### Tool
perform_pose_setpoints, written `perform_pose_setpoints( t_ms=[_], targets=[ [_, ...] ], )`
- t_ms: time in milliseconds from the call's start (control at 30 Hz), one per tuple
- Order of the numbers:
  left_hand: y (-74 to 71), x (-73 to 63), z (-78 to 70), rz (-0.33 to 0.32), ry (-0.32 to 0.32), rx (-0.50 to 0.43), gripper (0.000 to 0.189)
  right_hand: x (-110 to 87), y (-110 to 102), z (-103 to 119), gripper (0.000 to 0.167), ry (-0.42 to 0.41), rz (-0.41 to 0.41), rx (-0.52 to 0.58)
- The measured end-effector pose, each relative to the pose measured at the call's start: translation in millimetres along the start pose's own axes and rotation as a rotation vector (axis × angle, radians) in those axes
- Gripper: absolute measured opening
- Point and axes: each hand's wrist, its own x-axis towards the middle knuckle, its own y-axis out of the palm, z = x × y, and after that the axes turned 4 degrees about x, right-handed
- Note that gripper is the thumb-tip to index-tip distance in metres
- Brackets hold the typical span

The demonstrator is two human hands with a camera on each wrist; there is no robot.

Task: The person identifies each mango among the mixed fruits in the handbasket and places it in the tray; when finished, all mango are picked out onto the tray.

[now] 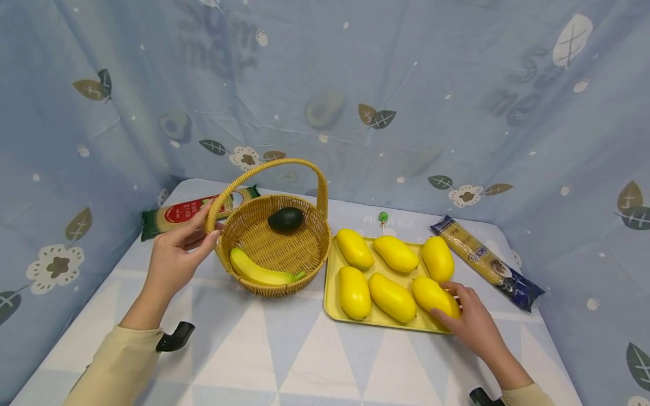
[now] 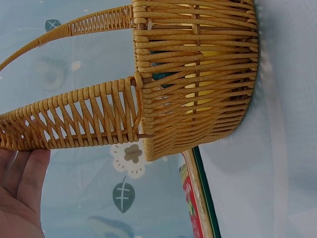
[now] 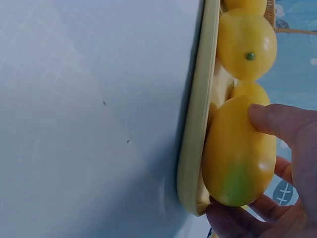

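A woven basket [image 1: 276,288] with a tall arched handle stands left of centre, holding a banana [image 1: 261,272] and a dark green avocado [image 1: 286,220]. My left hand [image 1: 178,256] grips the left side of its handle; in the left wrist view the fingertips [image 2: 37,166] meet the handle's edge. Several yellow mangoes [image 1: 392,297] lie in two rows on a yellow tray [image 1: 332,312]. At the tray's near right corner my right hand [image 1: 469,316] holds one mango [image 3: 237,153], with the thumb on one side and fingers round the other.
Behind the basket lies a red and green pasta packet [image 1: 175,217]. A blue and gold packet [image 1: 490,262] lies slanted right of the tray. Beyond the tray's far edge is a small green lollipop [image 1: 383,217]. Patterned blue cloth [image 1: 325,101] hangs round the table's back and sides.
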Motion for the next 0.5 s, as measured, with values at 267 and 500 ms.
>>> perform_pose_setpoints(
  t_ms=[267,500],
  targets=[
    [-0.9,-0.4,0.0,-0.004,-0.005,0.0,0.066,-1.0,4.0,1.7,0.072,0.009,-0.002,0.013],
    [-0.1,-0.3,-0.1,0.0,-0.003,-0.002,0.066,-3.3,3.3,5.4,0.081,0.037,-0.011,0.021]
  ],
)
